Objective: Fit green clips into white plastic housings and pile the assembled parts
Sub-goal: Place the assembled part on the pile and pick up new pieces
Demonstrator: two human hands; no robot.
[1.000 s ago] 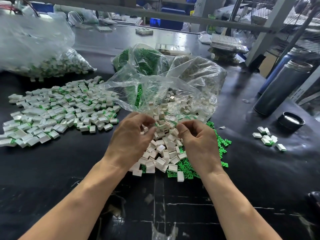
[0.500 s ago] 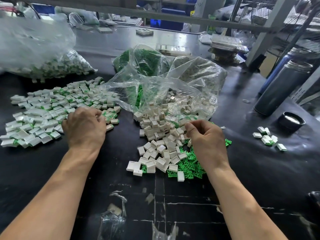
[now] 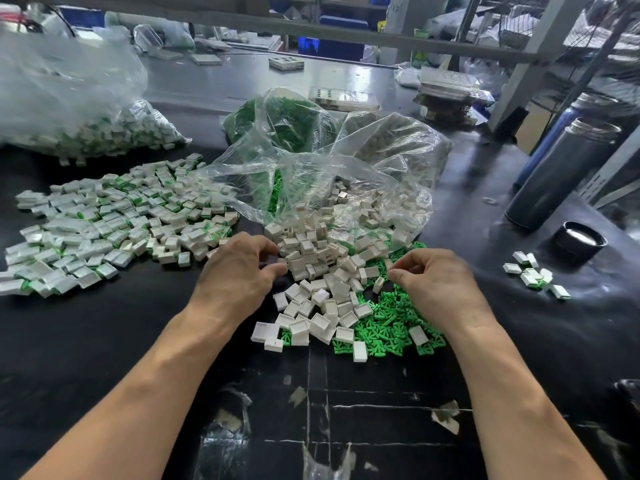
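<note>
Reaching forward from six o'clock, two bare forearms cross a black table (image 3: 104, 341) patched with torn tape (image 3: 446, 415). The left hand (image 3: 239, 271) sits at the nine o'clock edge of the heap of white housings (image 3: 318, 271), its thumb and fingers curled toward one another at the nearest pieces; whether they actually pinch one is too blurred to tell. The right hand (image 3: 436, 282) hovers at the heap's three o'clock side, thumb and forefinger pressed together around something small, though what it is cannot be made out. Below and between the hands, loose green clips (image 3: 381, 327) spread out from under the housings, touching and partly buried by them.

Out at nine o'clock lies the wide pile of assembled parts (image 3: 114, 223), white with green showing at their ends, well apart from the left hand. At three o'clock a small cluster of finished pieces (image 3: 533, 275) sits alone, near a black round lid (image 3: 578, 240).

Further on, at twelve o'clock, an open clear bag (image 3: 346, 174) spills the housings toward the hands, and behind it a second bag of green clips (image 3: 280, 123) stands bunched. At ten o'clock a large bag of assembled parts (image 3: 83, 116) rests on the table. At two o'clock a dark metal flask (image 3: 561, 171) stands upright, with shelving posts (image 3: 530, 57) beyond it.
</note>
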